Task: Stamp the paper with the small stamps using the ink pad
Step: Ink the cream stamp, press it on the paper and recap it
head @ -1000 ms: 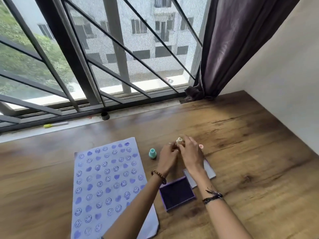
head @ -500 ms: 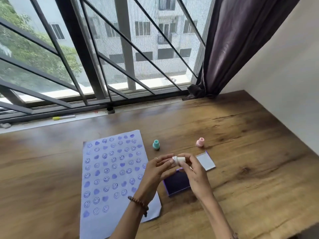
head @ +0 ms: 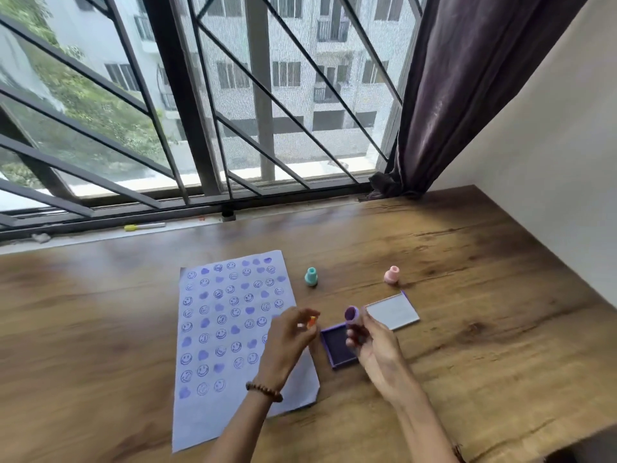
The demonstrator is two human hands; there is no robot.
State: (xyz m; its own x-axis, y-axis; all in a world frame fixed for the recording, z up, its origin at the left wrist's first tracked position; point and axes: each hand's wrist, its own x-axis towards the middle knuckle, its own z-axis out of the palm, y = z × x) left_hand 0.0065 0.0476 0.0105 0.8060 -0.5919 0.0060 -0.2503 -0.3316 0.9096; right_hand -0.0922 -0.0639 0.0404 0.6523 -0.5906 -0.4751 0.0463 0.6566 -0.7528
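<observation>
Paper lies flat on worktop, left of ink pad, most of sheet covered w/ rows of purple smiley and heart prints; lower strip unprinted. Left hand held above paper's right edge, just left of ink pad, fingers pinched on a small orange-and-white item; motion blur, item can't be identified. Beaded bracelet on left wrist. Teal stamp upright on worktop beyond ink pad, just off paper's top right corner. Ink pad open, dark purple surface exposed, partly hidden by hands. Right hand over ink pad's right side, grasping a purple stamp w/ inked round face turned up and toward window, clear of pad. Ink pad lid lies flat beyond-right of ink pad. Pink stamp upright beyond lid, well apart from teal stamp.
</observation>
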